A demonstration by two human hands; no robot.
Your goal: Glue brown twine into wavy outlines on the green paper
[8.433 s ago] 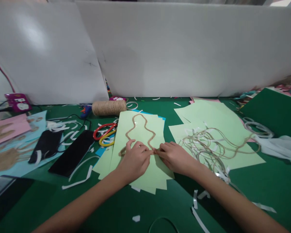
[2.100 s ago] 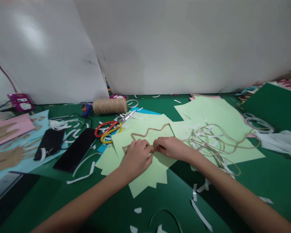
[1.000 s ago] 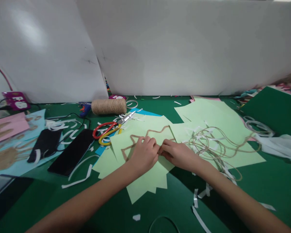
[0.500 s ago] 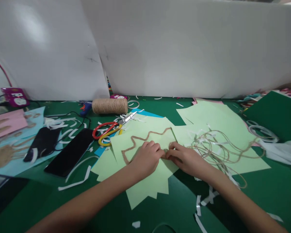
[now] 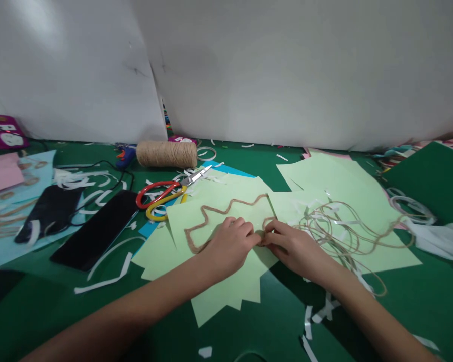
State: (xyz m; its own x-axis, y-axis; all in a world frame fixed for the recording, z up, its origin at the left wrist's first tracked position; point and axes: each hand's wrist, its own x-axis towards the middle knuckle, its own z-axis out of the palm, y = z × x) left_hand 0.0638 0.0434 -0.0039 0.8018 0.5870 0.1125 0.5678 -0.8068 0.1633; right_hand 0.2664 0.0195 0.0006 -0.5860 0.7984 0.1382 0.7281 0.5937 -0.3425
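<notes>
Brown jute twine (image 5: pixel 219 210) runs in a zigzag outline on a pale green sheet of paper (image 5: pixel 245 208) in front of me. My left hand (image 5: pixel 234 246) lies over the lower part of that outline, fingers bent and pressed down at the twine. Close beside it, my right hand (image 5: pixel 287 244) pinches the twine near the sheet's right side, where a small bend of it stands up. The exact grip of the left fingertips is hidden. A loose tangle of twine (image 5: pixel 335 226) lies right of my right hand, mixed with white paper strips.
Red-and-yellow scissors (image 5: pixel 162 198) lie open at the left, before a twine spool (image 5: pixel 167 154) and a blue glue gun (image 5: pixel 125 156). Further left are a black phone (image 5: pixel 96 231) and a second dark device (image 5: pixel 49 213). White partitions (image 5: pixel 287 70) stand behind the green table (image 5: pixel 226 347).
The view has turned slightly right, so the things on the left sit further left. Both hands stay at the same spot, and a bend of twine now shows above the right fingertips.
</notes>
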